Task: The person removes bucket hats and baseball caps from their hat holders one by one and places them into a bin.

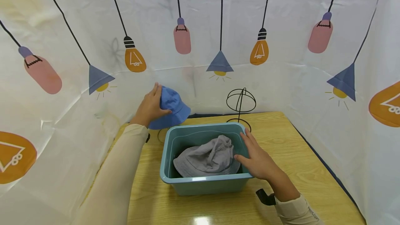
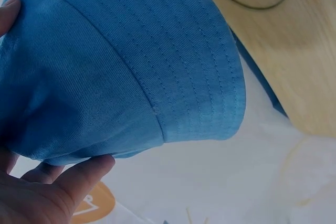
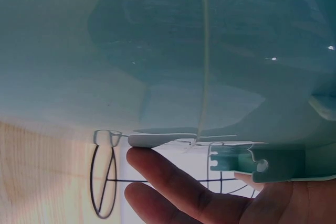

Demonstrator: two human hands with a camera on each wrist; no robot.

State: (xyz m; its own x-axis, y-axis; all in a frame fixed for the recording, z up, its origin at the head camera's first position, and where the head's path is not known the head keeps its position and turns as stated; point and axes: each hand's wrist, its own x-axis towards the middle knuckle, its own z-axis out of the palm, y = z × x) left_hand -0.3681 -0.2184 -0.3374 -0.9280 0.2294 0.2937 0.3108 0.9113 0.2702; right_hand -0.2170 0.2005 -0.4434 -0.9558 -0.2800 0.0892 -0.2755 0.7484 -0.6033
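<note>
My left hand point(image 1: 151, 105) holds a blue bucket hat point(image 1: 175, 107) by its crown, at the back left of the table. In the left wrist view, the fingers point(image 2: 86, 179) lie along the crown's side, and the stitched brim spreads away from them. Below the hat shows part of a thin wire base point(image 1: 160, 135); whatever stands above it is hidden by the hat. My right hand point(image 1: 257, 159) grips the right rim of a teal plastic bin point(image 1: 206, 186), thumb over the inside and fingers along the outer wall. Inside the bin lies a crumpled grey bucket hat point(image 1: 206, 159).
Behind the bin's back right corner stands a black wire hat stand point(image 1: 240, 100) with a domed top. The wooden table point(image 1: 275, 127) backs onto a white printed curtain point(image 1: 193, 86), which also hangs along both sides.
</note>
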